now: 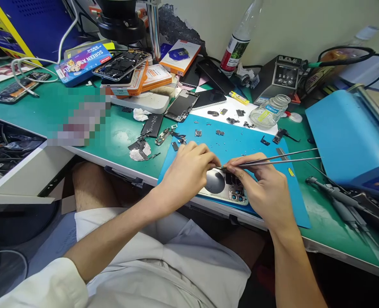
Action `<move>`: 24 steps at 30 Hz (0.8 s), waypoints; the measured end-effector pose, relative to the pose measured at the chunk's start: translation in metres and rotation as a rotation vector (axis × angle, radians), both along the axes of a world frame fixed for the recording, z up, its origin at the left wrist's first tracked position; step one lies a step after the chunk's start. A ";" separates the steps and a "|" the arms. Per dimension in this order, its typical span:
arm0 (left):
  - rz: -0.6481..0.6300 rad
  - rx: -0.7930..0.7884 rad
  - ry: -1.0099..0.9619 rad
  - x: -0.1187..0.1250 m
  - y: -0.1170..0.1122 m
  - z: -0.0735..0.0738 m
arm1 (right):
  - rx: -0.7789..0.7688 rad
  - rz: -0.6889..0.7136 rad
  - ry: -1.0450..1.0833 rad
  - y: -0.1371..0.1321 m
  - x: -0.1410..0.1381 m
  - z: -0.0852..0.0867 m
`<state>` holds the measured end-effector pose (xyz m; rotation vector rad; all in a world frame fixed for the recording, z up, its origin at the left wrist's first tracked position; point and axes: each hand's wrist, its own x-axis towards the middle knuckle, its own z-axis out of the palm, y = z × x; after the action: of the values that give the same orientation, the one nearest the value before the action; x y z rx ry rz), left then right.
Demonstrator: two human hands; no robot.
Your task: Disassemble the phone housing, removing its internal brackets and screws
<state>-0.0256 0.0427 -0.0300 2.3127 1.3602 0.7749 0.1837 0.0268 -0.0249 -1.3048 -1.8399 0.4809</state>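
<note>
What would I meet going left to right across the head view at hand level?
Cable tray → left hand → phone shell → right hand, holding tweezers → blue machine.

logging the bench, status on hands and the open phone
Right hand grips tweezers, tips on open phone housing. Left hand pinched shut at those tips. Loose parts on blue mat beyond, clear of hands.
</note>
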 end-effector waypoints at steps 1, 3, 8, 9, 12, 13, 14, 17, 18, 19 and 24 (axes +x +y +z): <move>0.001 0.001 -0.001 0.000 0.000 0.000 | -0.007 -0.008 0.017 0.000 0.000 0.001; 0.002 0.002 -0.002 0.000 0.000 -0.001 | -0.012 -0.024 0.042 -0.002 -0.001 0.002; 0.008 0.001 -0.002 0.000 -0.001 -0.001 | -0.011 -0.041 0.064 -0.005 -0.003 0.001; 0.010 0.002 0.000 0.000 -0.001 -0.001 | -0.012 -0.043 0.066 -0.005 -0.003 0.001; 0.011 0.008 0.008 0.000 0.000 -0.001 | -0.014 -0.041 0.057 -0.006 -0.003 0.001; 0.010 0.010 0.011 0.000 0.000 -0.001 | -0.012 -0.040 0.050 -0.006 -0.003 0.001; 0.008 0.012 0.013 0.000 0.000 -0.001 | -0.010 -0.040 0.042 -0.006 -0.003 0.001; 0.008 0.016 0.019 -0.001 0.000 -0.002 | 0.000 -0.042 0.019 -0.005 -0.003 0.000; 0.008 0.016 0.021 -0.001 0.000 -0.002 | 0.003 -0.043 0.011 -0.005 -0.004 0.000; 0.008 0.017 0.023 -0.001 0.000 -0.002 | 0.007 -0.044 0.004 -0.005 -0.004 -0.001; 0.012 0.016 0.034 0.000 0.000 -0.001 | 0.016 -0.035 -0.027 -0.004 -0.005 -0.002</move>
<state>-0.0252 0.0425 -0.0314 2.3421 1.3881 0.7558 0.1789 0.0233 -0.0269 -1.3366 -1.8366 0.4314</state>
